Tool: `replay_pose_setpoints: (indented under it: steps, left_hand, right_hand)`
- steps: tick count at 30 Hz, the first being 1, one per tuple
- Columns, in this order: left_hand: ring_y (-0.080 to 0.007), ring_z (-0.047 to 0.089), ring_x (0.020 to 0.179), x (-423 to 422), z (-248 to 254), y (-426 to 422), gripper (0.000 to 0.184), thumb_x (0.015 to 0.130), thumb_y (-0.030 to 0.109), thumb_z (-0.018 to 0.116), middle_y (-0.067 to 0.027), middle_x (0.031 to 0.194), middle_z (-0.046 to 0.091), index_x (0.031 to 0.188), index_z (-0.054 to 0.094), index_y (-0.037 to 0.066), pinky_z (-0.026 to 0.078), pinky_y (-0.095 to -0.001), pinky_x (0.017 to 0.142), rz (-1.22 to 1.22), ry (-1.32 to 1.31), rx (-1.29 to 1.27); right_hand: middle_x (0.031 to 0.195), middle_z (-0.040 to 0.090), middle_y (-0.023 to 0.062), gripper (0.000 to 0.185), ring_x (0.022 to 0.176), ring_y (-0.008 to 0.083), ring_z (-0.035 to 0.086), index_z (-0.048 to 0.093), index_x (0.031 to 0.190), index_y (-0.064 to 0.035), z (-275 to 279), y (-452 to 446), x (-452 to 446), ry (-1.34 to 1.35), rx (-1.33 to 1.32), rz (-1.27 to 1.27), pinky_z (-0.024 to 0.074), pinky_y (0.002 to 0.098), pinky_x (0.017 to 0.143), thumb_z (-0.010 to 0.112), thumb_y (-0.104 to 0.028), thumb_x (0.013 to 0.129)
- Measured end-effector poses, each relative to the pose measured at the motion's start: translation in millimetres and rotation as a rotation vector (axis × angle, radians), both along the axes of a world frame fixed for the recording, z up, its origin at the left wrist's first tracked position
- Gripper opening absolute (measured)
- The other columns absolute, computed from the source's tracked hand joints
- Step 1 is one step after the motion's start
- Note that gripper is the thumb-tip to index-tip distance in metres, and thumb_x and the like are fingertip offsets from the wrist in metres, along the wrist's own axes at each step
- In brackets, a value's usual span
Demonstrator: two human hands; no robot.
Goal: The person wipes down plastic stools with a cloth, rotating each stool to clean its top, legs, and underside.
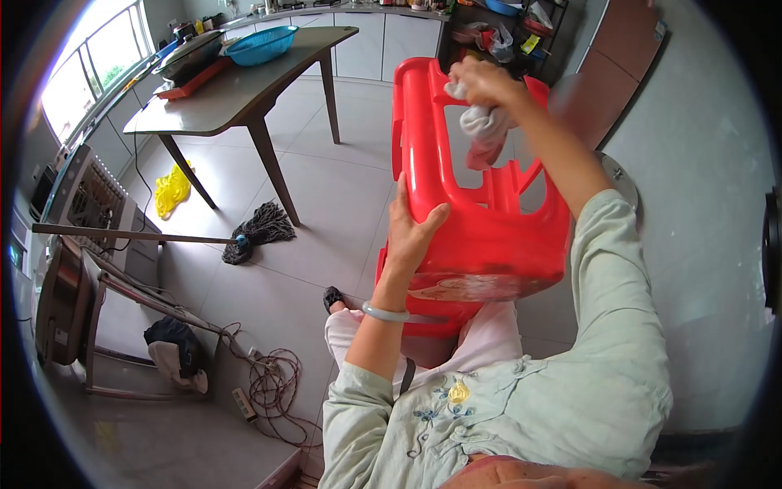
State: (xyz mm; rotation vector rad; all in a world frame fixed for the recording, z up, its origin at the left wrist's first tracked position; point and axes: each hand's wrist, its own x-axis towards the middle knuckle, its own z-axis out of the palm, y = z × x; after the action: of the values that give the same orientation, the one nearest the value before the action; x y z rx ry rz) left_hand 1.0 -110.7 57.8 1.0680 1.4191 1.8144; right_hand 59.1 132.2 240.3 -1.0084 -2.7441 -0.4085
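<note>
A red plastic chair (489,236) is tipped over in front of my body, its cut-out openings facing up and away. My left hand (414,231) holds its left side, thumb on the top surface and fingers along the edge. Above the far end is my right hand (489,83), closed round a crumpled white and pink cloth (484,124). Part of the cloth hangs down over an opening in the chair. More red plastic shows below, close to my legs; I cannot tell whether it belongs to the same chair.
A dark-legged table (301,42) bears a blue basket (262,46) and a lidded pan (189,55). On the floor lie a grey mop (262,232), a yellow plastic bag (172,190) and a coiled cable (275,383). A wall (700,244) stands close on the right.
</note>
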Motion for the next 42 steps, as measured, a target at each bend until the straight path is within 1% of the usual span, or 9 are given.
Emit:
replay_pose_setpoints:
  steps: [8, 9, 10, 13, 16, 20, 27, 35, 42]
  left_hand:
    - [-0.0355, 0.045, 0.122, -2, -2, 2, 0.097, 0.077, 0.038, 0.075, -0.0233, 0.129, 0.041, 0.151, 0.020, 0.007, 0.041, -0.0415, 0.102, -0.029, -0.044, 0.022]
    - [-0.0355, 0.045, 0.122, -2, -1, 1, 0.097, 0.077, 0.038, 0.075, -0.0233, 0.129, 0.041, 0.151, 0.020, 0.007, 0.041, -0.0415, 0.102, -0.030, -0.043, 0.022]
    - [-0.0356, 0.045, 0.122, -2, 4, -3, 0.097, 0.077, 0.038, 0.075, -0.0233, 0.129, 0.041, 0.151, 0.020, 0.008, 0.041, -0.0414, 0.102, -0.032, -0.041, -0.004]
    - [-0.0356, 0.043, 0.123, -2, -1, -1, 0.097, 0.077, 0.038, 0.075, -0.0233, 0.129, 0.041, 0.152, 0.020, 0.009, 0.041, -0.0414, 0.102, -0.030, -0.039, -0.011]
    - [-0.0357, 0.042, 0.125, -2, -3, -2, 0.097, 0.077, 0.037, 0.075, -0.0234, 0.129, 0.040, 0.152, 0.020, 0.009, 0.041, -0.0416, 0.102, -0.035, -0.046, 0.028]
    - [-0.0360, 0.042, 0.125, -4, -2, -4, 0.097, 0.077, 0.036, 0.075, -0.0237, 0.130, 0.040, 0.151, 0.020, 0.008, 0.040, -0.0419, 0.103, -0.037, -0.047, 0.014]
    - [-0.0353, 0.043, 0.122, 0, 10, -8, 0.096, 0.078, 0.033, 0.075, -0.0231, 0.128, 0.041, 0.152, 0.019, 0.007, 0.041, -0.0413, 0.102, -0.050, -0.050, -0.020]
    - [-0.0273, 0.045, 0.127, 4, 8, -15, 0.087, 0.081, 0.024, 0.073, -0.0194, 0.140, 0.037, 0.149, 0.024, 0.000, 0.044, -0.0364, 0.101, -0.001, 0.056, -0.009]
    - [-0.0355, 0.045, 0.119, 3, 3, -2, 0.097, 0.077, 0.038, 0.075, -0.0242, 0.125, 0.044, 0.150, 0.022, 0.003, 0.040, -0.0416, 0.100, -0.015, 0.014, 0.015]
  right_hand:
    - [0.105, 0.064, 0.0155, 0.035, 0.096, 0.0322, 0.061, 0.063, 0.107, -0.0083, 75, 76, 37, 0.724, -0.042, 0.312, 0.0479, 0.0413, 0.085, 0.071, -0.016, 0.073]
    - [0.138, 0.046, 0.0206, 0.053, 0.129, 0.0313, 0.044, 0.052, 0.125, -0.0122, 82, 83, 34, 0.778, 0.020, 0.213, 0.0375, 0.0402, 0.104, 0.075, -0.022, 0.078]
    - [0.138, 0.046, 0.0206, 0.053, 0.129, 0.0313, 0.044, 0.052, 0.125, -0.0122, 81, 77, 28, 0.780, 0.019, 0.212, 0.0375, 0.0402, 0.104, 0.075, -0.022, 0.078]
    - [0.103, 0.058, 0.0167, 0.028, 0.098, 0.0341, 0.056, 0.055, 0.113, -0.0055, 62, 69, 9, 1.150, 0.792, 0.332, 0.0447, 0.0424, 0.089, 0.064, -0.014, 0.088]
    - [0.114, 0.062, 0.0165, 0.039, 0.103, 0.0312, 0.060, 0.062, 0.113, -0.0105, 19, 88, -6, 1.071, 0.628, 0.357, 0.0472, 0.0431, 0.088, 0.070, -0.021, 0.076]
    - [0.114, 0.064, 0.0070, 0.031, 0.108, 0.0298, 0.059, 0.064, 0.113, -0.0164, -33, 18, -24, 0.459, 0.038, 0.102, 0.0453, 0.0455, 0.096, 0.063, -0.024, 0.083]
    - [0.108, 0.066, 0.0028, 0.018, 0.111, 0.0264, 0.058, 0.070, 0.099, -0.0197, -53, -6, -56, 0.110, 0.264, 0.630, 0.0435, 0.0440, 0.100, 0.058, -0.021, 0.087]
    - [0.125, 0.058, -0.0022, 0.023, 0.128, 0.0251, 0.044, 0.069, 0.106, -0.0268, -35, 22, -115, -0.037, 0.117, 0.127, 0.0348, 0.0605, 0.098, 0.059, -0.029, 0.085]
    - [0.125, 0.058, -0.0044, 0.024, 0.129, 0.0263, 0.042, 0.069, 0.106, -0.0263, -51, -10, -95, -0.186, 0.043, 0.184, 0.0371, 0.0599, 0.098, 0.056, -0.028, 0.086]
